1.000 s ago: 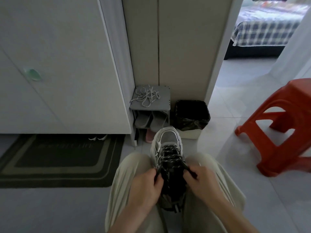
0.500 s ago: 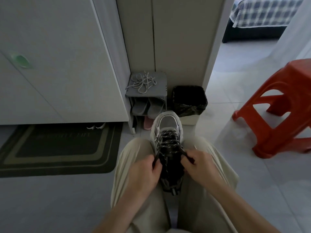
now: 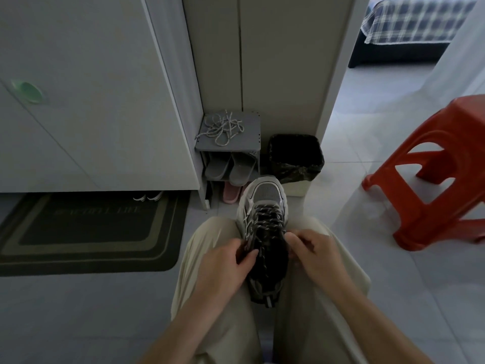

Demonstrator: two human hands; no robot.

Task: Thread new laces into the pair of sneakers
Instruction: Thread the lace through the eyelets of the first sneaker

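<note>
A grey and white sneaker (image 3: pixel 264 198) stands toe-away between my knees, its dark speckled lace (image 3: pixel 265 219) crossed through the lower eyelets. My left hand (image 3: pixel 225 266) pinches a lace end at the sneaker's left upper eyelets. My right hand (image 3: pixel 312 252) pinches the other lace end at the right upper eyelets. A loose pile of light laces (image 3: pixel 223 127) lies on top of a small grey shoe rack (image 3: pixel 252 127) ahead. The second sneaker of the pair is not identifiable.
The shoe rack holds grey slippers (image 3: pixel 228 169) and a pink one (image 3: pixel 231 193). A black bin (image 3: pixel 295 156) stands right of it. A red plastic stool (image 3: pixel 433 174) is at my right, a dark doormat (image 3: pixel 86 229) at my left. White cabinet doors (image 3: pixel 86 88) fill the left.
The view has tilted slightly. Both hands have stayed at the sneaker's upper eyelets, and the right hand has moved slightly up and out with its lace end.
</note>
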